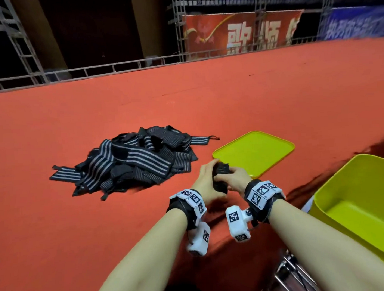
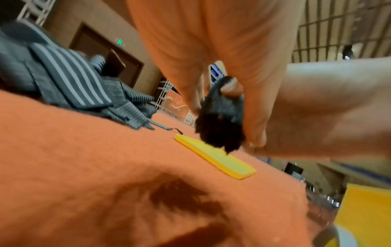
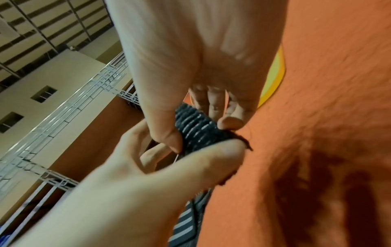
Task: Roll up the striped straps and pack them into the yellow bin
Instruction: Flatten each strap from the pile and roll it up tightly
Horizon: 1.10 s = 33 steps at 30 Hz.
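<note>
Both hands hold a small rolled-up black striped strap (image 1: 220, 177) just above the red tabletop, near the table's front. My left hand (image 1: 211, 174) grips the roll from the left, its thumb pressed across it in the right wrist view (image 3: 211, 153). From the right, my right hand (image 1: 229, 178) pinches the same roll (image 3: 198, 132) between thumb and fingers. A pile of loose black straps with grey stripes (image 1: 129, 159) lies to the left of the hands. The yellow bin (image 1: 353, 185) stands off the table's right edge, with nothing visible inside it.
A flat yellow lid (image 1: 253, 153) lies on the red table (image 1: 206, 100) just beyond the hands. Metal truss railing (image 1: 115, 67) runs along the far edge. Shiny metal legs (image 1: 291, 273) show below the table beside the bin.
</note>
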{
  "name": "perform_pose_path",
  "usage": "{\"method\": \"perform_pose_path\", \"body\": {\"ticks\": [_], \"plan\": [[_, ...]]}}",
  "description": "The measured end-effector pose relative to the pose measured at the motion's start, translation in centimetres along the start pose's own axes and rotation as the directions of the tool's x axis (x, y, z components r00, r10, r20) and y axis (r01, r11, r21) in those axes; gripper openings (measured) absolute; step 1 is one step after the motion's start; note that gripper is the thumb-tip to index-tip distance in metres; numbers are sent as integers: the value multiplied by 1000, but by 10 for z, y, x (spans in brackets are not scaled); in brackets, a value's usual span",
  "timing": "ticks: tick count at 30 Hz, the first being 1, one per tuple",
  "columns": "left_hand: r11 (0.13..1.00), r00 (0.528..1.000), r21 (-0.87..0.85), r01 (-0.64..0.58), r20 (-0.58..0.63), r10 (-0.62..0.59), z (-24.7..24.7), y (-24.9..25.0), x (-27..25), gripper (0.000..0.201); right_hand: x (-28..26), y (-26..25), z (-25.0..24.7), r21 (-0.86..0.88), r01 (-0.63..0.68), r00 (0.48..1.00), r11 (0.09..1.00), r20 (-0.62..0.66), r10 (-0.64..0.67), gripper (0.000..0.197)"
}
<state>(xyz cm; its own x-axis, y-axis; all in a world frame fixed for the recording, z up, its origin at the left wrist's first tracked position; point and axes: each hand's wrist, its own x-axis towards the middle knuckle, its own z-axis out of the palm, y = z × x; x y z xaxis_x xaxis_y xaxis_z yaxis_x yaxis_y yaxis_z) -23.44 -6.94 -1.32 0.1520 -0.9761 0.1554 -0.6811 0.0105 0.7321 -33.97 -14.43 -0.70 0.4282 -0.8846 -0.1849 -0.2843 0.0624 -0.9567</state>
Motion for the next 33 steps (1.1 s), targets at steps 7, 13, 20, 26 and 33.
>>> {"method": "perform_pose_path", "body": {"ticks": [7,13,20,26,33], "plan": [[908,974,-357,219,21,-226,25,5,38,88,17,32,-35,-310,118,958,943,-214,-190,52],[956,981,-226,188,0,-193,34,-3,58,57,38,44,-43,-371,49,964,927,-226,-141,50],[969,987,-189,159,40,-154,64,-7,83,41,55,59,-42,-304,-12,988,953,-150,-35,50],[937,970,-305,172,-112,-215,72,-9,100,25,68,65,-42,-333,-21,994,943,-106,-16,57],[901,964,-393,185,-105,-244,77,-21,100,12,72,74,-40,-321,-7,996,947,-90,-23,55]]}}
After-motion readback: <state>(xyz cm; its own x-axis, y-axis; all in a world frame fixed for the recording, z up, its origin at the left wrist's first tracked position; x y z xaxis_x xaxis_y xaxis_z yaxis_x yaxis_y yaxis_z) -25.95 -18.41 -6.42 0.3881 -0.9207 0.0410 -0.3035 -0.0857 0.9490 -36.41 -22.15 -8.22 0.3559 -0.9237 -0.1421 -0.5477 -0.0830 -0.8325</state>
